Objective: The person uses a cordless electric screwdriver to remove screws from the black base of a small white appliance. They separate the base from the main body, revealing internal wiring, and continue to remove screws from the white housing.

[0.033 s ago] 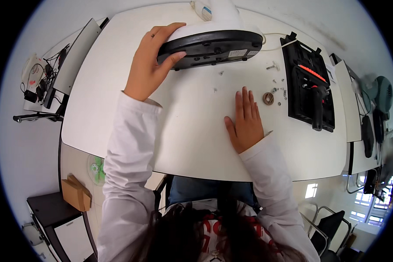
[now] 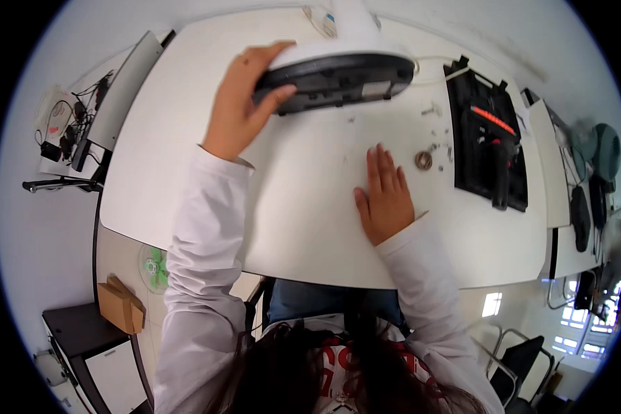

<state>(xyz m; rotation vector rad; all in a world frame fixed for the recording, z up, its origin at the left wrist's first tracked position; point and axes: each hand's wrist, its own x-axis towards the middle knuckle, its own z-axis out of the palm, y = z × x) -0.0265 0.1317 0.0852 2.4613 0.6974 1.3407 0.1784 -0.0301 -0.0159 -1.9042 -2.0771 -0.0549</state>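
Note:
A white appliance with a column and a wide oval base point(image 2: 334, 83) leans tipped at the far side of the table, so the black underside with its feet and pale label faces me. My left hand point(image 2: 245, 103) grips the base's left end, thumb on the underside and fingers over the white rim. Flat on the tabletop lies my right hand point(image 2: 386, 203), fingers stretched out and holding nothing. Near its fingertips are a brown ring-shaped part point(image 2: 424, 160) and several small screws point(image 2: 450, 153). A small pale part with a stem point(image 2: 431, 110) lies farther back.
To the right, an open black tool case point(image 2: 472, 155) holds a row of orange-red pieces and a black power screwdriver point(image 2: 501, 176). A pale cable point(image 2: 438, 81) runs behind the base toward the case. The white table point(image 2: 303, 228) has its front edge close to my body.
The base and my left hand have shifted very slightly, and the base's underside looks blurred now. My right hand stays flat on the table.

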